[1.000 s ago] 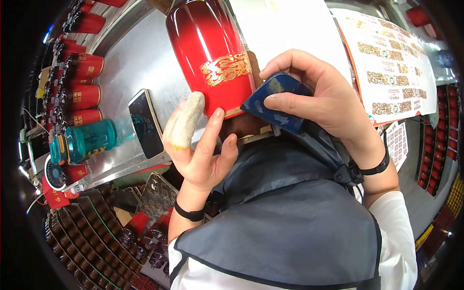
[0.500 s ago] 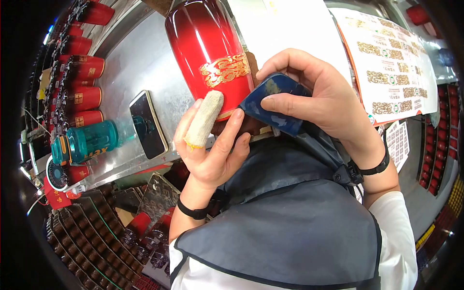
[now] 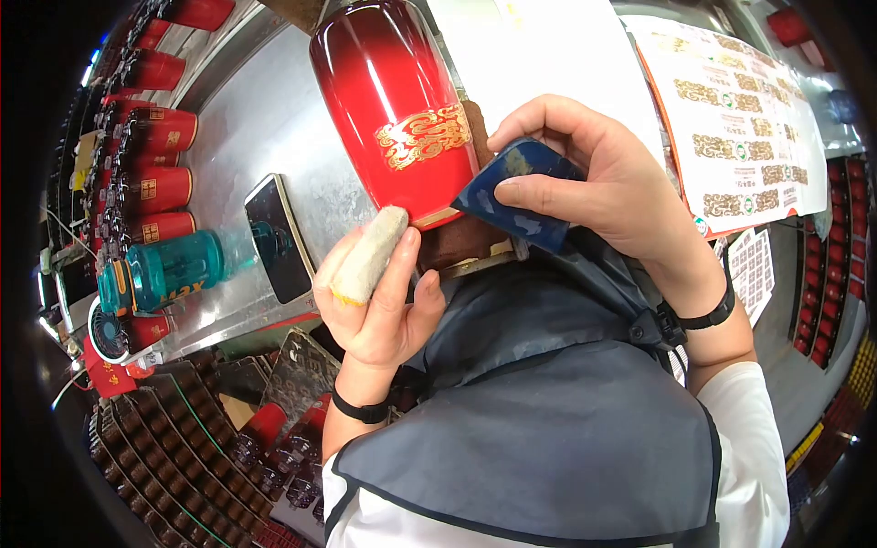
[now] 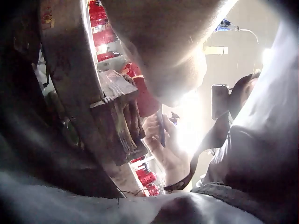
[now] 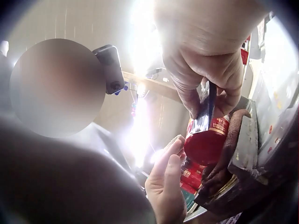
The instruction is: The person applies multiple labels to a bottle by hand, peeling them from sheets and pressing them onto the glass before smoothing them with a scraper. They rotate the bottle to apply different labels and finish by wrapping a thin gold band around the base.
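A glossy red vessel [image 3: 393,100], dark toward its far end, lies on its side with a gold pattern [image 3: 423,137] facing up. My right hand [image 3: 598,173] pinches a flat blue scraper [image 3: 521,196] between thumb and fingers, its corner close to the vessel's near end. At that end's left edge is my left hand [image 3: 375,292], fingers extended, a white cloth cover [image 3: 370,256] on one finger; whether the fingertips touch the vessel is unclear. In the right wrist view the scraper [image 5: 210,107] stands edge-on by the vessel's round red end [image 5: 205,148].
Left of the vessel, a phone [image 3: 278,239] and a teal bottle [image 3: 175,268] lie on the metal table [image 3: 265,100]. Red cups [image 3: 164,187] line the far left. On the right is a sheet of gold patterns [image 3: 731,128]. Below left stand ridged brown racks [image 3: 155,447].
My left hand moved right along the vessel's near end, then back left and toward the body. The vessel turned slightly, its pattern shifting a little left. My right hand stayed nearly still.
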`<state>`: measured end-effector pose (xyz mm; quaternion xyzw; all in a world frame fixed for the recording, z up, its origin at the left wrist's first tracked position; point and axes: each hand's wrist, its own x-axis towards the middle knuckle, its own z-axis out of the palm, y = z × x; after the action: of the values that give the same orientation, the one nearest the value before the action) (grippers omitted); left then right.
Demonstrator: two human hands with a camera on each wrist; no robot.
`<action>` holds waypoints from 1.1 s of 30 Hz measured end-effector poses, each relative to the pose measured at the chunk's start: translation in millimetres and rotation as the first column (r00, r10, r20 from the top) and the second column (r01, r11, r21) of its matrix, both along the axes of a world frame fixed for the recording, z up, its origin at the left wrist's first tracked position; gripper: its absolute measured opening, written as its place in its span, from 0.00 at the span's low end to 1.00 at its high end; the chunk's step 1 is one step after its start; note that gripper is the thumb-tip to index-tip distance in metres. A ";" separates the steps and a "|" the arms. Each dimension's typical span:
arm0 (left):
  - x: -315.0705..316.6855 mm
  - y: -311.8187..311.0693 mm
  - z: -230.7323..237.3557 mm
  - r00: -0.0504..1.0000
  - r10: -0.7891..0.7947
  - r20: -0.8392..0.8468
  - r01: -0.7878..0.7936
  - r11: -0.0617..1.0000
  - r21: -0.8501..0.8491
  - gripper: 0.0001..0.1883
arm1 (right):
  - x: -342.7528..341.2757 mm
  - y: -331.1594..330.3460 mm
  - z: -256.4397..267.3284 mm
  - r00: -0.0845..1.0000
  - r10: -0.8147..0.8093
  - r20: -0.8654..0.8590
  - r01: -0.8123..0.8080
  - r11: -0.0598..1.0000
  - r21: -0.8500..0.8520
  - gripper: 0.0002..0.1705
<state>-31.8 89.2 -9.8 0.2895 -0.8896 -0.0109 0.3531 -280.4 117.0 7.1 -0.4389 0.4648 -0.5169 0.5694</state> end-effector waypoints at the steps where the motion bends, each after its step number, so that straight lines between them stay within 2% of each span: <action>1: 1.7 0.7 0.7 1.000 -0.016 0.008 0.016 1.000 0.018 0.16 | 0.0 -0.3 -0.7 1.000 -0.002 -0.004 0.002 1.000 -0.003 0.16; 6: 0.0 -0.8 0.6 0.999 -0.043 -0.021 0.044 0.998 0.044 0.14 | -0.2 -0.9 -0.9 0.999 0.002 -0.039 -0.002 1.000 0.000 0.16; 14: -4.5 0.7 -0.2 0.998 -0.055 0.039 0.057 0.997 -0.051 0.14 | 2.0 -0.3 2.9 0.999 0.018 -0.029 -0.019 0.998 -0.066 0.14; 20: -6.0 1.1 1.3 0.996 -0.057 0.062 0.061 0.996 -0.063 0.14 | -0.4 -1.0 3.3 1.000 0.018 -0.018 -0.019 0.999 -0.038 0.15; 22: -5.8 1.7 3.0 0.997 -0.039 0.066 0.043 0.997 -0.060 0.14 | -4.8 -1.1 3.9 1.000 0.016 -0.003 -0.016 0.998 0.054 0.16; 26: -0.6 1.8 -1.0 0.998 0.004 0.058 -0.001 0.999 -0.044 0.15 | -9.1 -1.0 -0.4 1.000 -0.015 -0.004 0.015 0.998 0.059 0.17; 33: -4.2 -2.5 -6.8 0.995 -0.017 0.096 0.025 0.996 -0.087 0.18 | -8.0 -0.1 3.3 1.000 -0.001 -0.007 0.002 0.998 0.061 0.17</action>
<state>-36.0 86.8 -16.5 0.2643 -0.9081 0.0386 0.3225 -288.4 117.0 10.4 -0.4227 0.4827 -0.5013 0.5806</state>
